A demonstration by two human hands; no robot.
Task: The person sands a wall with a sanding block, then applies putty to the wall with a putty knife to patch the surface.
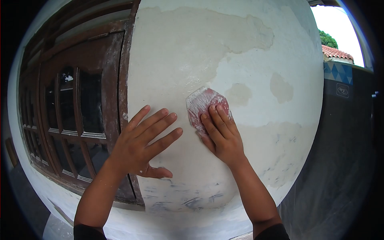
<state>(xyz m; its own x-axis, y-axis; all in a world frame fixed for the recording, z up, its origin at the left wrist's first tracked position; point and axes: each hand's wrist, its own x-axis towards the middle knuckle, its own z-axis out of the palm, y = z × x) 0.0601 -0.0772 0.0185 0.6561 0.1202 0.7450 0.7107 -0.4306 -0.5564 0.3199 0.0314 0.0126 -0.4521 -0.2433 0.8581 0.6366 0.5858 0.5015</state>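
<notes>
A reddish sheet (200, 105), smeared with white powder and with angular corners, lies flat against the patchy white wall (176, 52). My right hand (222, 136) presses on its lower right part with the fingers close together, and its palm side faces the wall. To the left, my left hand (146, 142) has its fingers spread wide and holds nothing. It is at the wall beside the dark wooden frame; whether it touches the surface I cannot tell. Dark scuff marks show on the wall below both hands.
A brown wooden window (76, 100) with glass panes fills the left side. On the right are a dark grey wall (336, 160), a blue patterned strip (338, 73) and, farther off, a red tiled roof (336, 53) with a green tree.
</notes>
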